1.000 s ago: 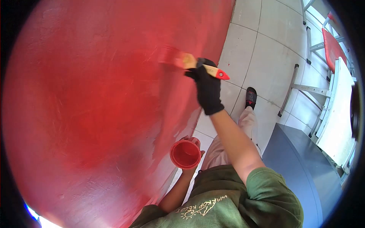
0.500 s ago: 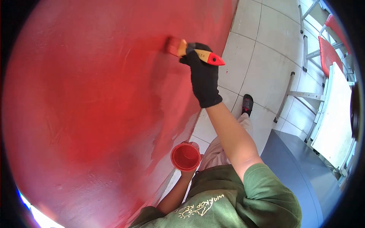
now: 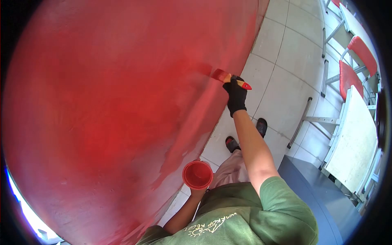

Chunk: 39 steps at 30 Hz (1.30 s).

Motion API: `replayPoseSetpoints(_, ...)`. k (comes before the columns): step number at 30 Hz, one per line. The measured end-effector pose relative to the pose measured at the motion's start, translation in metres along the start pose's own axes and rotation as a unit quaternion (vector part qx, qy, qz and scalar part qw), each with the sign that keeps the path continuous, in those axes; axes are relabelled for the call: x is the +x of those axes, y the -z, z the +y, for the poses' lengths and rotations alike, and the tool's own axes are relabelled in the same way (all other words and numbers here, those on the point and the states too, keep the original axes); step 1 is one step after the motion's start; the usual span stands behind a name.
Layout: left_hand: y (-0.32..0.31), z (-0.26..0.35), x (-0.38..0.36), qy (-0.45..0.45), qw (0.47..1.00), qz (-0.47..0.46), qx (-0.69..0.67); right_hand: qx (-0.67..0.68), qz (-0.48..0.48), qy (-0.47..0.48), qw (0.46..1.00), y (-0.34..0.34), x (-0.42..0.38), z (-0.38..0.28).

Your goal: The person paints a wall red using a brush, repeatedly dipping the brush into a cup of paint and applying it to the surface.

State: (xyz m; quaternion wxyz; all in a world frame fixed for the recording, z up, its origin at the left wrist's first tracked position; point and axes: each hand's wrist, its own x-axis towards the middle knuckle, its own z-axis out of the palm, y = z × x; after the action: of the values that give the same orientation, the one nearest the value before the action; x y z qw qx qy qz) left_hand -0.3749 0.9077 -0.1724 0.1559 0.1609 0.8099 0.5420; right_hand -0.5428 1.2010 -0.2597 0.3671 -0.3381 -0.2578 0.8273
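My right hand (image 3: pixel 236 94), in a black glove, is closed around the handle of a paintbrush (image 3: pixel 221 75). Its red-coated bristles point left, right at the red-painted wall (image 3: pixel 134 102). Low in front of my body, my left hand (image 3: pixel 198 192) holds a paint cup (image 3: pixel 198 174) by its outside. Red coats the cup's inside and rim, and the opening faces me. Most of the left fingers are hidden behind the cup. Streaky, paler red patches run along the wall's lower part near the floor.
White floor tiles (image 3: pixel 261 77) run beside the wall, with my two dark-shod feet on them. To the right stand red chairs (image 3: pixel 358 57) with metal legs and a white tabletop (image 3: pixel 354 141). A dark grey panel-like surface (image 3: pixel 308 192) lies close to my right side.
My right hand has moved with the paintbrush, lower and to the right along the wall. The view has shifted slightly, and both feet now show. My left hand still holds the paint cup.
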Motion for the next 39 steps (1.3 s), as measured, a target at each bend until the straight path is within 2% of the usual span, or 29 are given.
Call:
replayPoseSetpoints(3,0.004,0.004,-0.004,-0.016,0.999,0.012,0.051,-0.028,-0.037,0.031,0.998,-0.055,-0.021,-0.036)
replayPoseSetpoints(5,0.007,0.002,-0.01,-0.013,0.999,0.018,0.034,-0.012,-0.083,0.111,0.99,-0.104,-0.043,-0.082)
replayPoseSetpoints(7,0.007,0.002,-0.011,-0.016,1.0,0.023,0.013,0.022,-0.138,0.134,0.981,-0.137,-0.065,-0.127)
replayPoseSetpoints(8,0.006,0.004,-0.011,-0.024,0.999,0.038,0.011,0.054,-0.184,0.151,0.97,-0.149,-0.074,-0.147)
replayPoseSetpoints(12,0.007,-0.013,-0.017,-0.033,0.998,0.057,-0.01,0.105,-0.239,0.179,0.949,-0.166,-0.104,-0.203)
replayPoseSetpoints(15,0.006,0.013,-0.012,-0.056,0.993,0.101,0.007,0.088,-0.233,0.175,0.953,-0.146,-0.122,-0.223)
replayPoseSetpoints(17,0.006,0.031,-0.007,-0.051,0.991,0.124,-0.026,0.05,-0.201,0.139,0.968,-0.116,-0.136,-0.224)
replayPoseSetpoints(19,0.009,0.054,-0.004,-0.08,0.99,0.109,-0.048,-0.014,-0.149,0.089,0.985,-0.083,-0.154,-0.223)
replayPoseSetpoints(23,0.005,0.064,-0.008,-0.063,0.985,0.139,-0.075,-0.146,-0.165,0.018,0.975,-0.015,-0.183,-0.218)
replayPoseSetpoints(24,0.003,0.064,-0.009,-0.082,0.984,0.138,-0.075,-0.169,-0.173,0.011,0.97,-0.009,-0.192,-0.222)
replayPoseSetpoints(26,-0.005,0.069,-0.02,-0.099,0.982,0.145,-0.074,-0.204,-0.184,0.008,0.961,0.0,-0.211,-0.234)
replayPoseSetpoints(32,-0.026,0.106,-0.054,-0.061,0.988,0.133,-0.053,-0.263,-0.196,0.044,0.944,0.025,-0.247,-0.279)
replayPoseSetpoints(35,-0.047,0.111,-0.084,-0.029,0.988,0.105,-0.105,-0.266,-0.194,0.048,0.943,0.058,-0.271,-0.3)
replayPoseSetpoints(37,-0.056,0.113,-0.091,-0.036,0.987,0.078,-0.134,-0.299,-0.195,0.082,0.93,0.068,-0.282,-0.308)
replayPoseSetpoints(39,-0.063,0.117,-0.103,-0.043,0.985,0.099,-0.135,-0.311,-0.201,0.076,0.926,0.072,-0.291,-0.316)
